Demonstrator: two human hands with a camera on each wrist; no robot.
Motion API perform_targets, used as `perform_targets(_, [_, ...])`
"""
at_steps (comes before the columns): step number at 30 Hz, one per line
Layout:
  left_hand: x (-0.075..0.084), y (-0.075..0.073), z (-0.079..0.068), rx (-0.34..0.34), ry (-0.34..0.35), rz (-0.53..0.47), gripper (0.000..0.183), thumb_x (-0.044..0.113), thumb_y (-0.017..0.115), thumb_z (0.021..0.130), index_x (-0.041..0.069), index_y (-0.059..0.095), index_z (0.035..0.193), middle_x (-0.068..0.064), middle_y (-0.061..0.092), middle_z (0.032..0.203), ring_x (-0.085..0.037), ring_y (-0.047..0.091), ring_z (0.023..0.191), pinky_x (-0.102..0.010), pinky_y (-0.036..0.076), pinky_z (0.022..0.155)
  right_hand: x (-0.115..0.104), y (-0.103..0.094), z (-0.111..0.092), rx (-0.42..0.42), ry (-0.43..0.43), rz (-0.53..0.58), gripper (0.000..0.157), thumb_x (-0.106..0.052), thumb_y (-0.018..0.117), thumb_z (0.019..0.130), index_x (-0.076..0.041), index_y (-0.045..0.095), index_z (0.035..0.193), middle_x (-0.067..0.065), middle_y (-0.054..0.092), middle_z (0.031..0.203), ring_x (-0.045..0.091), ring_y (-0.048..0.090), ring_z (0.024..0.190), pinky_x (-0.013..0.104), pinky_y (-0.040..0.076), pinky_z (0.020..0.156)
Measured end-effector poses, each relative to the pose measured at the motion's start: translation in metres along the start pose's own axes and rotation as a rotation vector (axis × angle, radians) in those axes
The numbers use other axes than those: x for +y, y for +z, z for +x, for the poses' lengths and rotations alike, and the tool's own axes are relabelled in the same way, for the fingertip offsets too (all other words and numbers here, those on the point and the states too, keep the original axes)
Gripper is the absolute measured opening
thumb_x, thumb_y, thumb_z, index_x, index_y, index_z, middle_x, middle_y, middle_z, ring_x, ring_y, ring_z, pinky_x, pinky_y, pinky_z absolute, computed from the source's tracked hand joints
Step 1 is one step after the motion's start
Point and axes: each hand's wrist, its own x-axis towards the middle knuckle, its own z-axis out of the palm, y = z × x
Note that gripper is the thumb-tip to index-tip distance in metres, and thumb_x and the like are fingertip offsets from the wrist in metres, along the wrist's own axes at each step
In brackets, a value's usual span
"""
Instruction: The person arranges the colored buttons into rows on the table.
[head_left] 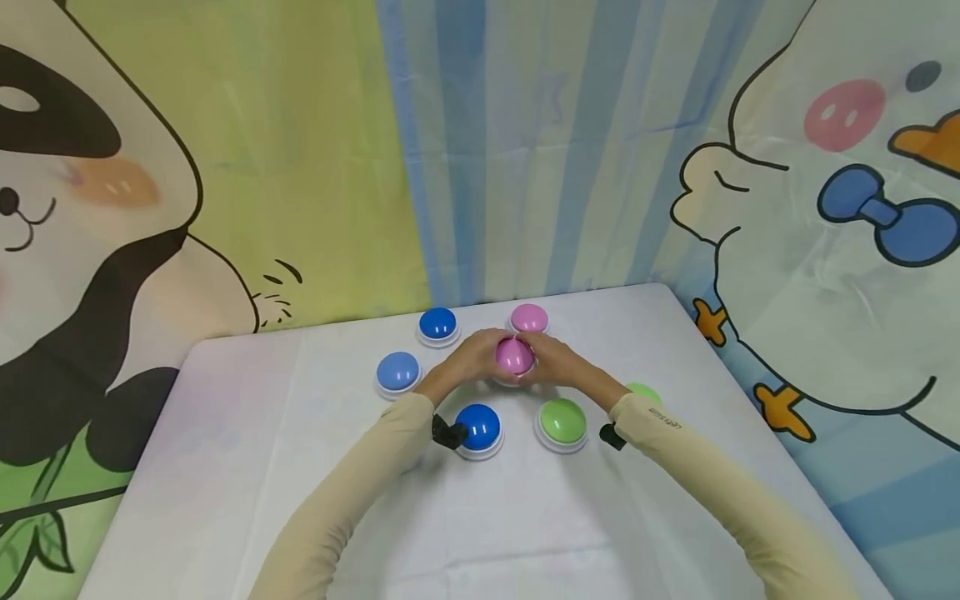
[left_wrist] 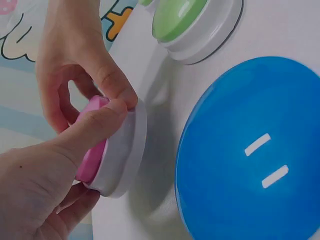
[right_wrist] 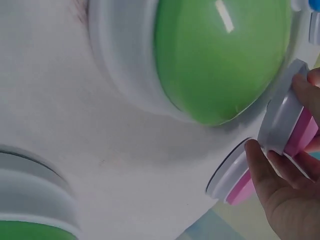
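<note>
A pink push button point(head_left: 514, 357) with a white round base is held between both hands near the far side of the table. My left hand point(head_left: 474, 357) grips it from the left, its thumb pressed along the white base point(left_wrist: 120, 155) in the left wrist view. From the other side my right hand point(head_left: 555, 360) holds the rim, thumb and fingers curled round it; the two thumbs meet there. A shadow falls on the cloth beside the base. Just behind it is a second pink button point(head_left: 529, 317), close to the right hand's fingertips point(right_wrist: 253, 150) in the right wrist view.
On the left are a light blue button point(head_left: 397, 372) and a dark blue one point(head_left: 438, 323). Nearer stand another dark blue button point(head_left: 478, 427) and a green button point(head_left: 563, 421). The right forearm partly hides a second green button point(head_left: 645, 392). Cartoon-printed curtains point(head_left: 510, 150) border the white table point(head_left: 225, 467).
</note>
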Motion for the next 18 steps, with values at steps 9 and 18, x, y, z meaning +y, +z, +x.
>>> perform_targets(9, [-0.011, -0.023, -0.028, 0.001, 0.019, -0.005, 0.081, 0.04, 0.084, 0.072, 0.014, 0.049, 0.14, -0.005, 0.057, 0.136, -0.022, 0.054, 0.125, -0.038, 0.052, 0.099, -0.02, 0.012, -0.001, 0.081, -0.101, 0.039, 0.076, -0.031, 0.081, 0.077, -0.002, 0.046, 0.139, 0.016, 0.055, 0.136, 0.031, 0.052, 0.127, 0.047, 0.047, 0.105])
perform_targets(18, [-0.021, -0.036, -0.047, 0.046, 0.021, -0.028, 0.08, 0.042, 0.085, 0.071, 0.016, 0.051, 0.138, -0.003, 0.058, 0.134, -0.021, 0.055, 0.122, -0.038, 0.055, 0.095, -0.044, 0.012, 0.002, 0.077, -0.076, 0.012, 0.079, -0.032, 0.082, 0.076, -0.007, 0.045, 0.142, 0.014, 0.056, 0.131, 0.027, 0.054, 0.122, 0.044, 0.05, 0.102])
